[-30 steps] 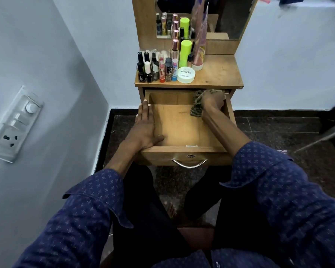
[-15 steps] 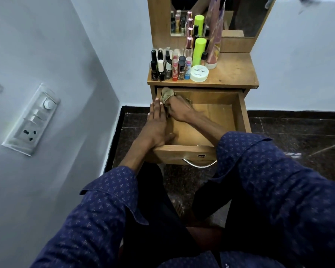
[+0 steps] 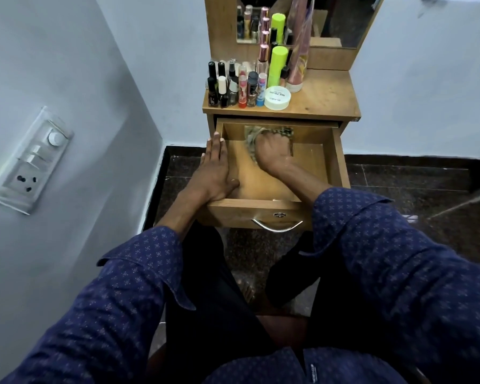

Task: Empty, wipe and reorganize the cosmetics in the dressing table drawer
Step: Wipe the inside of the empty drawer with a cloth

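Observation:
The wooden drawer (image 3: 337, 159) of the dressing table stands pulled out, with nothing inside but my hand and a cloth. My right hand (image 3: 273, 153) grips a crumpled patterned cloth (image 3: 251, 134) and presses it on the drawer floor near the back wall. My left hand (image 3: 215, 167) lies flat along the drawer's left rim, fingers straight, thumb inside. Several cosmetics bottles (image 3: 233, 87), a lime-green can (image 3: 276, 66) and a round white jar (image 3: 277, 98) stand on the tabletop (image 3: 322, 101).
A mirror (image 3: 330, 20) rises behind the tabletop. A tall clear tube (image 3: 299, 51) stands by the green can. The grey wall at left carries a switch panel (image 3: 29, 159). Dark tiled floor (image 3: 416, 189) surrounds the table; my knees are under the drawer's metal handle (image 3: 277, 227).
My right hand with the cloth swept from the drawer's back right to its back left, then back to the middle rear. My left hand stayed on the left rim.

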